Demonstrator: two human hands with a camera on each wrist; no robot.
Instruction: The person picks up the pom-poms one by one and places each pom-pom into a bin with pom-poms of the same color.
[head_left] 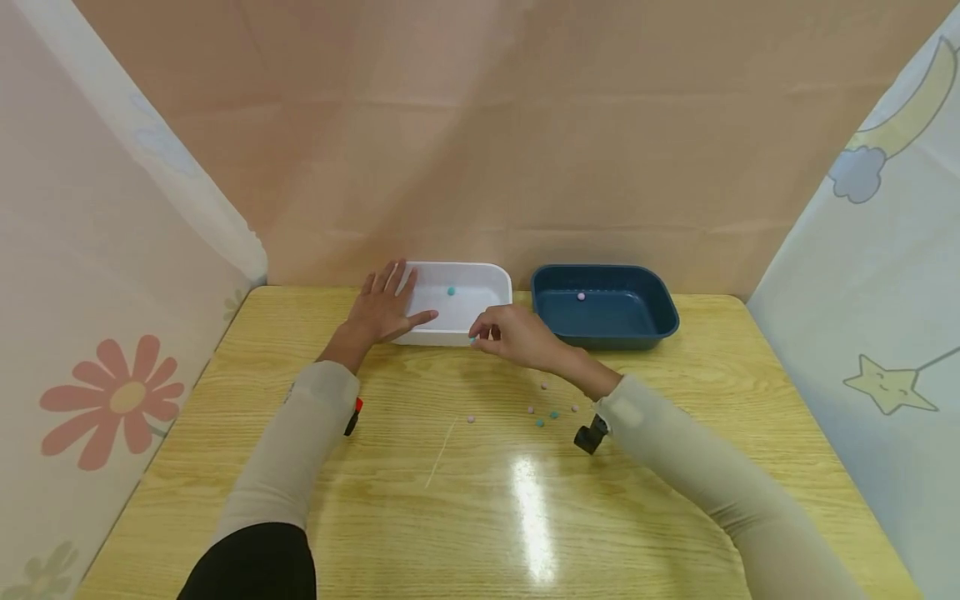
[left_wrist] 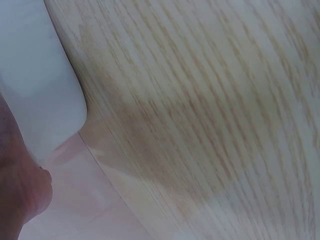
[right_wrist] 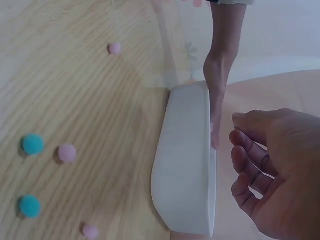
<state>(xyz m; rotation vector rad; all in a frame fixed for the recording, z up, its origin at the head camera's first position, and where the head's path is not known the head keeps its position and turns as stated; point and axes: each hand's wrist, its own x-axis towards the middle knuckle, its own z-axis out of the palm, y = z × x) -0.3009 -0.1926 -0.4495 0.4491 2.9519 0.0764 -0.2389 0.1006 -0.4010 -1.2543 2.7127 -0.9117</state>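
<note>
My right hand [head_left: 517,335] hovers at the front right of the white tray [head_left: 453,337], pinching a small teal ball [head_left: 472,339] between thumb and fingertips. In the right wrist view that ball is hidden by the curled fingers [right_wrist: 245,160]. Across the tray's left end lies my left hand [head_left: 381,310], fingers straight and spread, thumb reaching over the tray. Inside the tray sits another teal ball [head_left: 452,291]. Pink balls [right_wrist: 67,153] and teal balls [right_wrist: 33,144] lie scattered on the table in front of the trays.
To the right stands a dark blue tray [head_left: 606,337] holding one pink ball [head_left: 581,297]. The wooden table [head_left: 405,517] ends at a tan backdrop [head_left: 465,167] behind the trays. Printed white sheets [head_left: 127,275] hang at both sides.
</note>
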